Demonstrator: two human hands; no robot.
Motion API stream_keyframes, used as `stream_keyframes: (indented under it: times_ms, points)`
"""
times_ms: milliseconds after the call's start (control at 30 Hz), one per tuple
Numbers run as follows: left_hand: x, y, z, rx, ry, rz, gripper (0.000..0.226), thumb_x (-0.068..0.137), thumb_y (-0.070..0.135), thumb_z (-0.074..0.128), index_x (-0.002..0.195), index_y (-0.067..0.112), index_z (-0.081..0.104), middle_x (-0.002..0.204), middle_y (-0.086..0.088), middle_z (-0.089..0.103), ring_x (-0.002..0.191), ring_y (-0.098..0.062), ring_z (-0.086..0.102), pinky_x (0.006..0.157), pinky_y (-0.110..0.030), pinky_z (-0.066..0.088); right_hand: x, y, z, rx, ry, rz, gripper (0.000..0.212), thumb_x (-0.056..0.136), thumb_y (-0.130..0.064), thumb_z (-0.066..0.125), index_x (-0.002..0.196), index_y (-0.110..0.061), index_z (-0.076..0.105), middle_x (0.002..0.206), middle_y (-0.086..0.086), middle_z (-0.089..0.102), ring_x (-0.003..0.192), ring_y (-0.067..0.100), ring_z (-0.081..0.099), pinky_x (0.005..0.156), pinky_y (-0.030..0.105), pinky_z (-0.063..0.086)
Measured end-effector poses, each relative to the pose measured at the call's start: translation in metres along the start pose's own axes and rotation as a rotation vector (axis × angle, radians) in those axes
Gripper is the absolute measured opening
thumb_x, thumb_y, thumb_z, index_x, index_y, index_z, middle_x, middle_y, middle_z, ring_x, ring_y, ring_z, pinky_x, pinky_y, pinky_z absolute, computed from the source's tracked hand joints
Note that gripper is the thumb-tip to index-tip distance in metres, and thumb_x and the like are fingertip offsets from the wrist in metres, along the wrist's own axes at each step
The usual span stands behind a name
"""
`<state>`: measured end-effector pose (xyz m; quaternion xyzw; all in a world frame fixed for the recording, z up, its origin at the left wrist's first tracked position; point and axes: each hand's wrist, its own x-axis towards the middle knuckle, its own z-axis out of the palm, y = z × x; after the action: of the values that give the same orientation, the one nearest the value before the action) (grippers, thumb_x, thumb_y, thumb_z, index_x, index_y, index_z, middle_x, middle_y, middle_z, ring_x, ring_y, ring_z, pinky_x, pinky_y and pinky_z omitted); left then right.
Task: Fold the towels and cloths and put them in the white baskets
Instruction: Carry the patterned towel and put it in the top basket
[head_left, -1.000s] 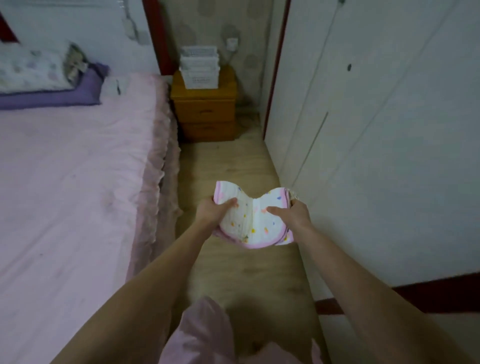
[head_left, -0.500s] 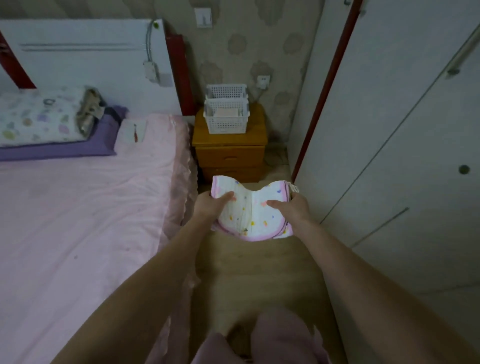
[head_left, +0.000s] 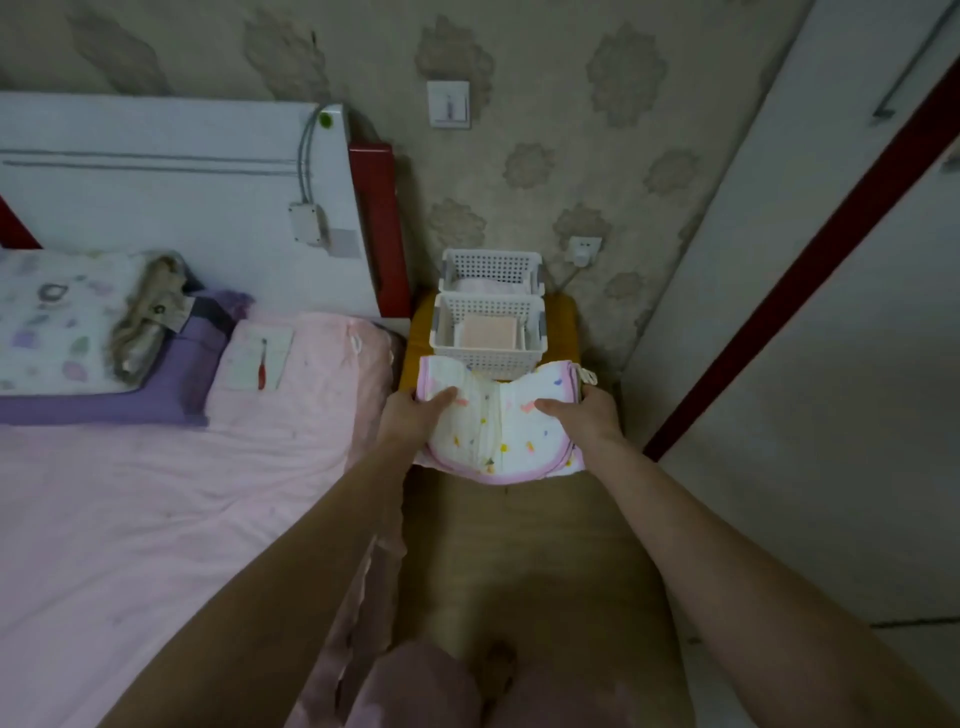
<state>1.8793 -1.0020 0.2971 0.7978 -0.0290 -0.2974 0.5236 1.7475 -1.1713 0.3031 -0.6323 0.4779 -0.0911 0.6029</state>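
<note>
The pink bed (head_left: 156, 493) filled the 9 o'clock side. Left hand (head_left: 410, 415) gripped one end of the folded cloth (head_left: 501, 426), thumb on top; right hand (head_left: 589, 415) gripped the other. Cloth hung mid-air just in front of the near white basket (head_left: 488, 332) at 12 o'clock, which held what looked like a folded peach towel (head_left: 488, 332). A second basket (head_left: 491, 267) sat behind, both on the worktop (head_left: 563, 317).

The folded cloth (head_left: 501, 421) hides the near basket's (head_left: 488, 332) front wall and the nightstand (head_left: 563, 322) front. The far basket's (head_left: 491, 270) contents are indistinct.
</note>
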Motion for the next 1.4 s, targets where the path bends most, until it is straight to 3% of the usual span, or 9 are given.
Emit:
stream_keyframes:
  times_ms: [233, 400, 500, 767, 867, 967, 1133, 1233, 1400]
  points:
    - [0.171, 0.077, 0.001, -0.029, 0.002, -0.028, 0.061, 0.084, 0.04, 0.071, 0.128, 0.001, 0.056, 0.126, -0.014, 0.062, 0.114, -0.031, 0.059, 0.097, -0.043, 0.049, 0.153, -0.094, 0.042, -0.072, 0.045, -0.018, 0.052, 0.079, -0.018, 0.079, 0.124, 0.0, 0.06, 0.125, 0.017, 0.062, 0.11, 0.033, 0.061, 0.092, 0.043, 0.053]
    - [0.298, 0.126, 0.013, 0.029, -0.043, 0.01, 0.046, 0.094, 0.027, 0.061, 0.128, -0.002, 0.054, 0.124, -0.018, 0.062, 0.113, -0.033, 0.059, 0.08, -0.032, 0.046, 0.267, -0.146, 0.073, -0.071, 0.133, -0.001, 0.04, 0.082, -0.012, 0.075, 0.117, 0.002, 0.062, 0.116, 0.018, 0.065, 0.096, 0.026, 0.062, 0.075, 0.03, 0.048]
    - [0.363, 0.148, 0.017, 0.103, -0.051, 0.011, 0.044, 0.095, 0.026, 0.058, 0.128, -0.004, 0.054, 0.121, -0.017, 0.062, 0.111, -0.032, 0.059, 0.074, -0.029, 0.041, 0.328, -0.172, 0.094, -0.106, 0.18, 0.007, 0.053, 0.082, -0.016, 0.075, 0.129, 0.0, 0.056, 0.127, 0.017, 0.06, 0.112, 0.031, 0.059, 0.086, 0.036, 0.05]
    - [0.524, 0.158, 0.069, 0.169, -0.055, -0.042, 0.042, 0.096, 0.027, 0.056, 0.12, -0.006, 0.051, 0.098, -0.012, 0.057, 0.075, -0.017, 0.053, 0.058, -0.028, 0.038, 0.489, -0.188, 0.12, -0.287, 0.203, 0.017, 0.04, 0.086, -0.022, 0.069, 0.116, 0.0, 0.057, 0.109, 0.016, 0.063, 0.099, 0.031, 0.062, 0.081, 0.042, 0.054]
    - [0.569, 0.147, 0.093, 0.176, -0.031, -0.047, 0.036, 0.098, 0.025, 0.054, 0.12, -0.004, 0.05, 0.086, -0.008, 0.058, 0.069, -0.014, 0.054, 0.05, -0.018, 0.04, 0.541, -0.178, 0.127, -0.34, 0.21, 0.0, 0.032, 0.087, -0.022, 0.069, 0.108, 0.0, 0.058, 0.103, 0.017, 0.063, 0.093, 0.031, 0.062, 0.075, 0.039, 0.049]
    - [0.604, 0.134, 0.115, 0.222, -0.036, -0.048, 0.041, 0.098, 0.023, 0.052, 0.128, -0.005, 0.047, 0.108, -0.023, 0.06, 0.096, -0.035, 0.06, 0.069, -0.03, 0.044, 0.582, -0.16, 0.133, -0.359, 0.189, 0.025, 0.035, 0.088, -0.021, 0.067, 0.114, 0.0, 0.055, 0.106, 0.015, 0.062, 0.095, 0.031, 0.061, 0.073, 0.036, 0.046]
    - [0.64, 0.107, 0.141, 0.298, -0.033, -0.066, 0.052, 0.099, 0.018, 0.049, 0.146, 0.001, 0.032, 0.132, -0.021, 0.053, 0.108, -0.032, 0.058, 0.076, -0.032, 0.046, 0.625, -0.127, 0.139, -0.37, 0.161, 0.043, 0.042, 0.088, -0.02, 0.068, 0.121, 0.0, 0.054, 0.114, 0.017, 0.062, 0.103, 0.032, 0.062, 0.084, 0.041, 0.053]
    - [0.648, 0.094, 0.149, 0.269, -0.03, -0.065, 0.064, 0.098, 0.011, 0.05, 0.154, 0.014, 0.018, 0.136, -0.016, 0.049, 0.111, -0.031, 0.057, 0.082, -0.031, 0.047, 0.638, -0.112, 0.141, -0.397, 0.133, 0.086, 0.047, 0.088, -0.021, 0.068, 0.126, 0.0, 0.052, 0.12, 0.017, 0.061, 0.109, 0.033, 0.059, 0.091, 0.044, 0.051]
    - [0.652, 0.086, 0.163, 0.317, 0.0, -0.171, 0.056, 0.098, 0.016, 0.052, 0.147, 0.001, 0.03, 0.13, -0.021, 0.054, 0.117, -0.037, 0.053, 0.099, -0.045, 0.044, 0.65, -0.101, 0.141, -0.43, 0.098, 0.108, 0.052, 0.088, -0.019, 0.069, 0.131, 0.0, 0.046, 0.129, 0.017, 0.056, 0.118, 0.034, 0.055, 0.096, 0.04, 0.048]
